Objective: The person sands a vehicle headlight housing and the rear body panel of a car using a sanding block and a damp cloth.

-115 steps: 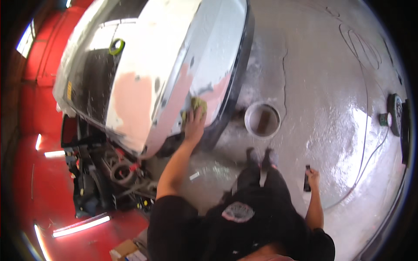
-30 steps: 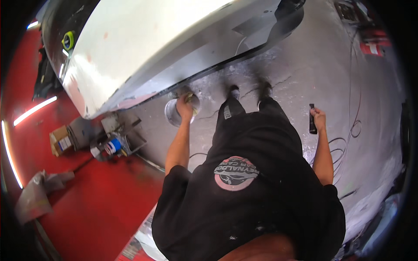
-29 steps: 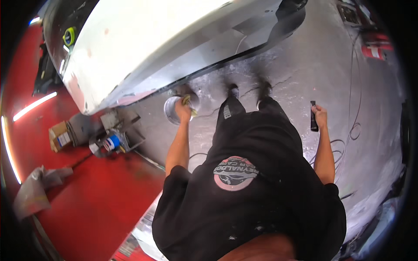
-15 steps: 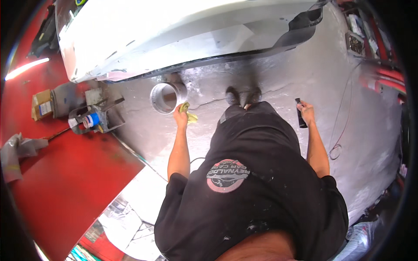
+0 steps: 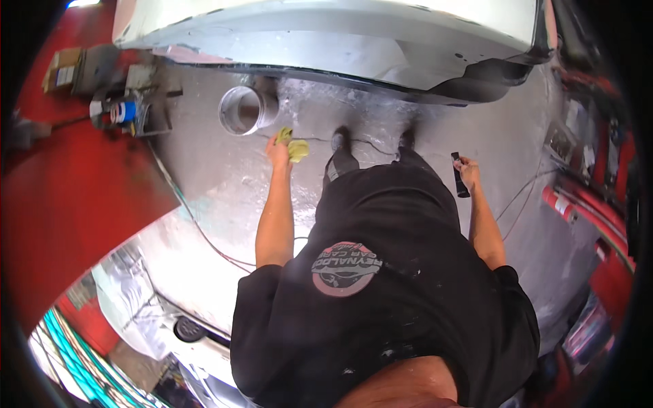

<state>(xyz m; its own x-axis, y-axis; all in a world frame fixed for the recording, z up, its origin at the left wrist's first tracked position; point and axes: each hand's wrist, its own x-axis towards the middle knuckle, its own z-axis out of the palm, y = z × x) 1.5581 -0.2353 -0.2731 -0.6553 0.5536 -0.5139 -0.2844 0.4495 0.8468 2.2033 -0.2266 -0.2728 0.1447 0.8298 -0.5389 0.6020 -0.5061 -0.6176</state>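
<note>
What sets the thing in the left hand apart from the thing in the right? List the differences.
The yellow sponge in the left hand is bright, soft-looking and crumpled; the black tool in the right hand is dark, slim and straight. The sponge bunches beside the fingers; the tool points down. Both are gripped above the wet grey floor.

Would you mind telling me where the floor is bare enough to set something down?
Bare wet grey floor lies left of the left hand, below the white bucket. The red floor's top-left corner is crowded with cans and boxes.
</note>
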